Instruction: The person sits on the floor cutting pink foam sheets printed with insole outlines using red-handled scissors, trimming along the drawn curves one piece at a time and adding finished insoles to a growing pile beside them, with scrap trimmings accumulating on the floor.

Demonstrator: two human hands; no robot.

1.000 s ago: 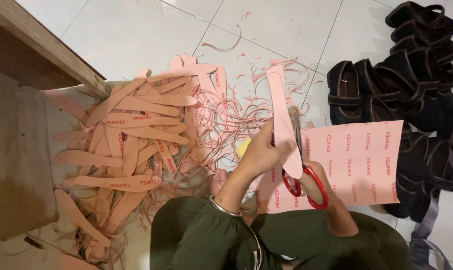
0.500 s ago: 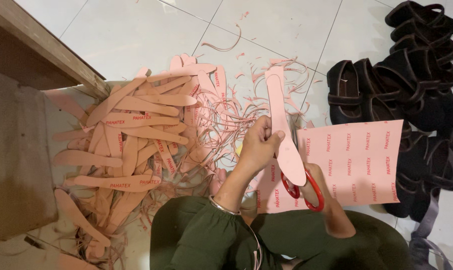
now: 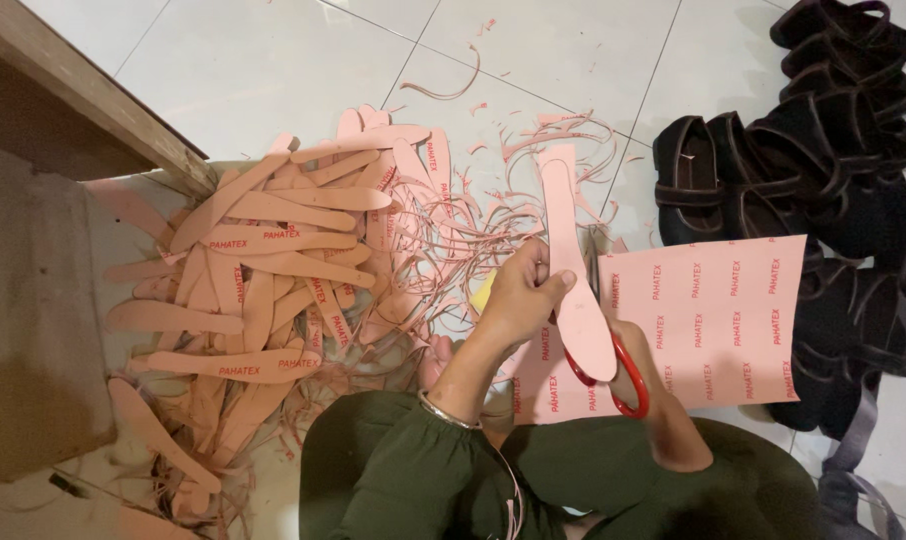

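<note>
My left hand grips a long pink shoe insole at its narrow middle, holding it out over the tiled floor. My right hand, mostly hidden behind the insole's wide end, is closed in the red handles of a pair of scissors. The scissor blades run along the insole's right edge. Below the insole lies a flat pink sheet with repeated red print.
A heap of cut pink insoles covers the floor at the left, with thin curled pink trimmings beside it. Black sandals are stacked at the right. A wooden bench edge crosses the upper left. My green-clad legs fill the bottom.
The insole has been turned and shifted a little in my left hand, and the scissors have worked along its right edge. The piles have not moved.
</note>
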